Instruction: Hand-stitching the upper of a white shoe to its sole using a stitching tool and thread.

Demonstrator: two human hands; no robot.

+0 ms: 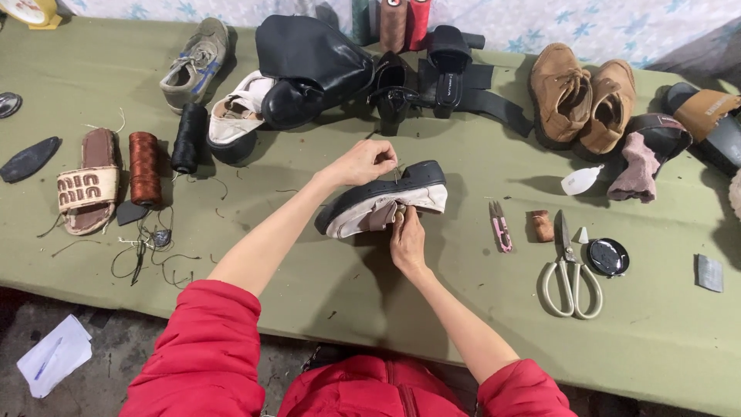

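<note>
Fingertips of the right hand (pixel 407 241) vanish inside the pale, black-soled shoe (pixel 384 202); whatever the left hand (pixel 363 162) pinches is too small to identify. A yellow round object (pixel 31 11) and dark slide sandal (pixel 706 123) are cropped by the edges.

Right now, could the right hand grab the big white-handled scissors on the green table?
Probably yes. The right hand is busy on the dark-soled cream shoe, but the white-handled scissors lie on bare green table cloth to its right, with only small pink thread snips between.
</note>
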